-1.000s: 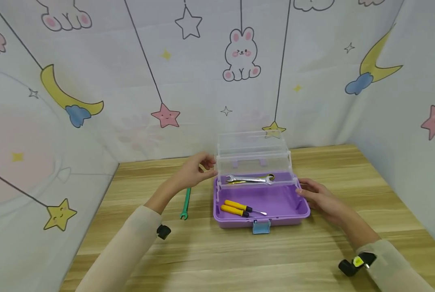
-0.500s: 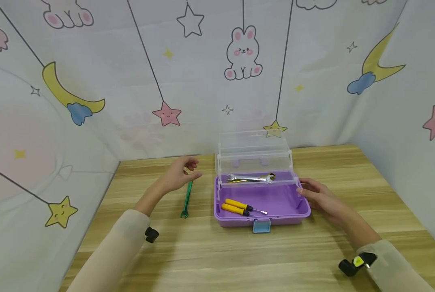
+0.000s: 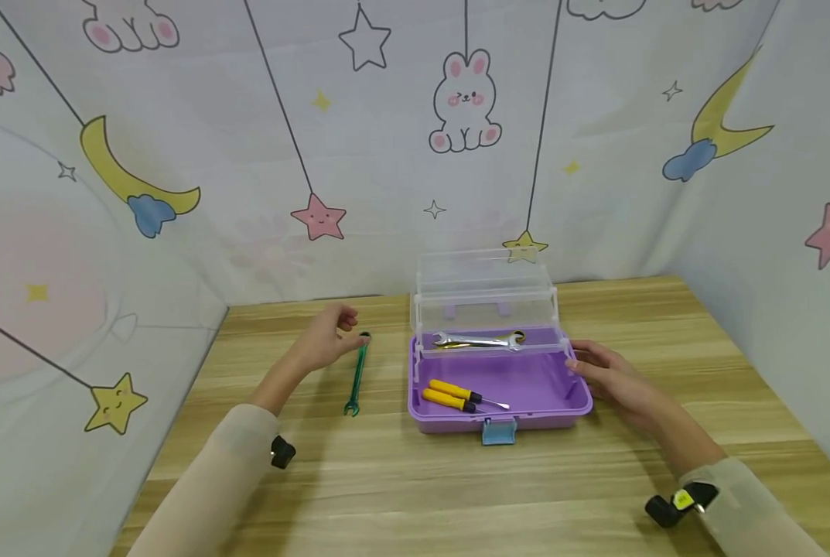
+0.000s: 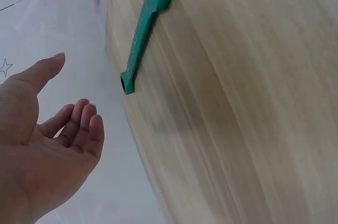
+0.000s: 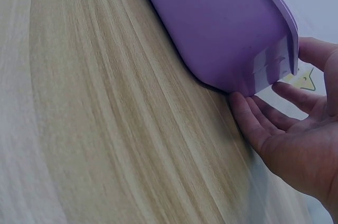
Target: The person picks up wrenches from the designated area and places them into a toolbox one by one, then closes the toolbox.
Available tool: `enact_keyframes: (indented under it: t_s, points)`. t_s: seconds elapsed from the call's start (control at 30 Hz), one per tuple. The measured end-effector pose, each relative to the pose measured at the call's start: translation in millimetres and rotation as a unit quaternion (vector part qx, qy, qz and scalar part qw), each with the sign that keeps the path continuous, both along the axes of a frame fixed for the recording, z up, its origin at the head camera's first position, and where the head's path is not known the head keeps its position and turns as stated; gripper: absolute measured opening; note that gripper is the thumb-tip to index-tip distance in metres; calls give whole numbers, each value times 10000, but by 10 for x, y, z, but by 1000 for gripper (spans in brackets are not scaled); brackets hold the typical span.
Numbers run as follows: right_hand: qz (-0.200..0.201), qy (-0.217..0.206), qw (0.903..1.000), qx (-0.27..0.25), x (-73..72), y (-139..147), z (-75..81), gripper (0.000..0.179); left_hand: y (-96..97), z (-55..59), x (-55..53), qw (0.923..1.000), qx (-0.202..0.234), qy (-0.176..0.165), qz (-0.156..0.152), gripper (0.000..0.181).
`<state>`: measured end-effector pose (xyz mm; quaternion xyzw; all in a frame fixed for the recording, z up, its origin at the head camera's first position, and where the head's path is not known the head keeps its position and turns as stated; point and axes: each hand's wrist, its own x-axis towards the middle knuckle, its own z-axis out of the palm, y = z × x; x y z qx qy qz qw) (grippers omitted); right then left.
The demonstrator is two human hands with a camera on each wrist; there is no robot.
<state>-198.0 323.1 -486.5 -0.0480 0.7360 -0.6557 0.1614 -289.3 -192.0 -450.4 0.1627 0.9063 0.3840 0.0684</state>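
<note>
1. The left hand (image 3: 326, 340) holds nothing: thumb held apart from the loosely curled fingers, beside the ring end of the green wrench (image 3: 358, 377); the left wrist view shows a gap between them.
2. That wrench lies flat on the table (image 3: 401, 495), left of the purple toolbox (image 3: 442, 426), its open end toward the person.
3. The right hand (image 3: 613, 379) grips the toolbox's right end, thumb over the rim and fingertips against the outer wall.
4. Inside, toward the front left, 2 yellow-handled screwdrivers (image 3: 448, 401) lie side by side.
5. Behind them, a silver wrench (image 3: 477, 341) partly covers a gold-coloured wrench (image 3: 520, 336); whether both rest in the clear tray frame or behind it, I cannot tell.
6. The clear lid (image 3: 484, 271) stands raised at the back; the blue latch (image 3: 499, 432) hangs at the front.
</note>
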Motion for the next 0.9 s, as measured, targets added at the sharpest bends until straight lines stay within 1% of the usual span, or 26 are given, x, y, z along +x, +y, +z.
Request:
enact_keyframes:
  t_s: [0.17, 0.27, 0.43, 0.53, 0.7, 0.9]
  points:
    - [-29, -33, 10000, -9, 3, -6, 10, 65, -16, -87, 13, 9992, -160, -354, 108, 64]
    - [-51, -55, 10000, -6, -1, -8, 14, 65, -18, -154, 22, 9986, -187, -467, 173, 63]
    - [-31, -20, 10000, 8, -2, -7, 12, 66, -31, -287, 35, 9983, -299, -443, 242, 61]
    - [-10, -5, 10000, -13, -3, -3, 7, 65, -42, -345, 51, 9982, -322, -428, 268, 62]
    - [-13, -7, 10000, 1, 7, -6, 18, 65, -25, -366, 87, 9984, -257, -427, 268, 59]
    - [-34, -22, 10000, 13, 0, 14, -2, 65, 37, -404, 84, 9981, -242, -470, 326, 51]
